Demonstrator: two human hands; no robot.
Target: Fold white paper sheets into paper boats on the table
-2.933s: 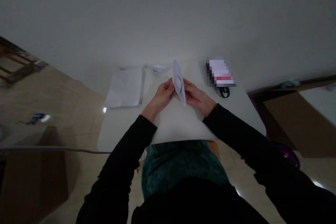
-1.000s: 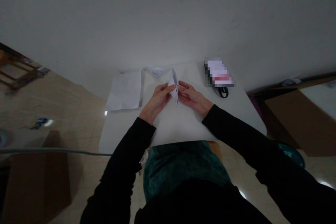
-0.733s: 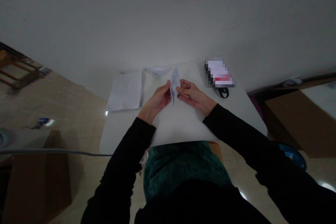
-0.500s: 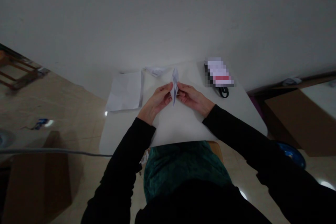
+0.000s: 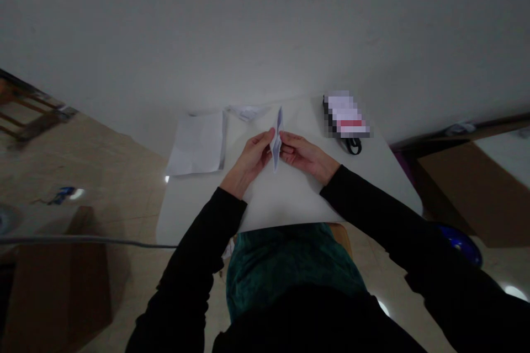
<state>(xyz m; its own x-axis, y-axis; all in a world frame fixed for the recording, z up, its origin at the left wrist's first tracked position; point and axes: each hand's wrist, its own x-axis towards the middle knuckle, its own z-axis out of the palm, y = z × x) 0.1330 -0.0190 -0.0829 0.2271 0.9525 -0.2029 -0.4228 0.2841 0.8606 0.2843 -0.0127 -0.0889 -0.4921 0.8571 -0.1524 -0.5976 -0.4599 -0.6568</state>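
A small piece of folded white paper (image 5: 276, 146) stands on edge between my two hands, above the middle of the white table (image 5: 281, 204). My left hand (image 5: 254, 154) pinches its left side, thumb on top. From the other side my right hand (image 5: 302, 154) grips it with thumb and fingers. The paper comes to a point at its top and bottom ends, and narrow folds show along it. Left of my hands lies a stack of white paper sheets (image 5: 196, 143). Another folded white paper piece (image 5: 248, 112) rests at the table's back edge.
A blurred-out pale item with a red band (image 5: 348, 113) and a black strap (image 5: 354, 146) lies at the table's back right. The wall (image 5: 265, 27) rises behind the table. Cardboard boxes (image 5: 476, 193) stand on the right, and a grey cable (image 5: 91, 240) runs in from the left.
The folded paper has tilted slightly, its top leaning right and its lower point a bit nearer me. My left hand has shifted very slightly; my right hand stays almost in place.
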